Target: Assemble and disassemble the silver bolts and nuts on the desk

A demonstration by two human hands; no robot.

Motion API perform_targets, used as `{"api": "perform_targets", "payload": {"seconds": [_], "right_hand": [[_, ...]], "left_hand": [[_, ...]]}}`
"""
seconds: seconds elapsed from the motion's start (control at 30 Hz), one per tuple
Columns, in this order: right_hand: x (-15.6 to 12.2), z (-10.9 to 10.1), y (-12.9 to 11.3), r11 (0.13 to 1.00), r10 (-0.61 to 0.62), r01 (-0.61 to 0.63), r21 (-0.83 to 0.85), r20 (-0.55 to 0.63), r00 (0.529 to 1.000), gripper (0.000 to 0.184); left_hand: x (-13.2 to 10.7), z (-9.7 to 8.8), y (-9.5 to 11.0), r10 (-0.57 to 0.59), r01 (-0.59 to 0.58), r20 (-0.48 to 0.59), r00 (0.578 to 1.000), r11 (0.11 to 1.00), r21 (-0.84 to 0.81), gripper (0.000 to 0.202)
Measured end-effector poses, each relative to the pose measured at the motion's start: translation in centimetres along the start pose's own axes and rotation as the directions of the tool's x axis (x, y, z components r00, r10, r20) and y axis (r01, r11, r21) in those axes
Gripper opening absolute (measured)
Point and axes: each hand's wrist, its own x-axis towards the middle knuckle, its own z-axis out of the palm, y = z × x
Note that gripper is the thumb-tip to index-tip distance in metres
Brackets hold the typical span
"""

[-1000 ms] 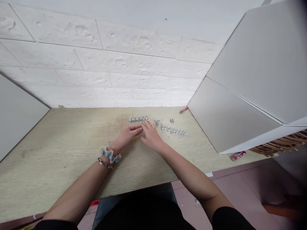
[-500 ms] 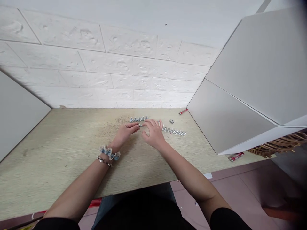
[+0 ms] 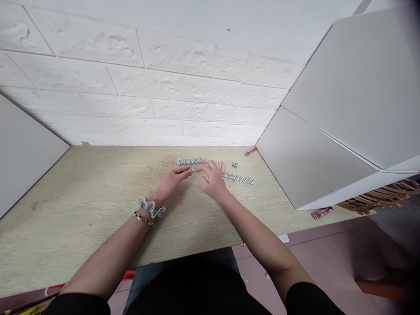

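My left hand pinches a small silver bolt between thumb and fingertips, just above the table. The bolt points to the right, and its held end is hidden by the fingers. At its free end is the index fingertip of my right hand; the thumb is apart from it and the other fingers are spread. Behind my hands, several bolts stand upright in a row with wide washers or nuts at their bases. Beyond my right hand several more bolts lie side by side, the nearest partly covered by that hand.
A small round metal piece lies behind the right row. One red battery is at the back by the white panel box; another red battery lies near the table's right front edge. A white brick-pattern wall borders the back.
My right hand has shifted slightly right, its thumb drawing away from the bolt. My left hand keeps its pinch in nearly the same place.
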Motion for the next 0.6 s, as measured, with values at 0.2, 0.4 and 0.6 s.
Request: {"api": "perform_targets", "payload": {"seconds": [0.2,0.4,0.6], "right_hand": [[-0.13,0.9,-0.23,0.998,-0.063,0.065,-0.019,0.105,0.992,0.04],[-0.22,-0.04,-0.28,0.994,-0.019,0.034,0.099,-0.152,0.988,0.034],[-0.06,0.68,-0.37,1.0,-0.015,0.016,0.027,-0.027,1.0,0.041]], "left_hand": [[-0.11,0.02,0.15,0.039,-0.039,-0.018,0.999,0.999,0.027,0.037],[0.21,-0.22,-0.07,-0.028,0.042,-0.149,0.988,0.995,0.088,0.036],[-0.28,0.07,0.55,0.005,-0.005,-0.041,0.999,1.0,-0.011,0.037]]}}
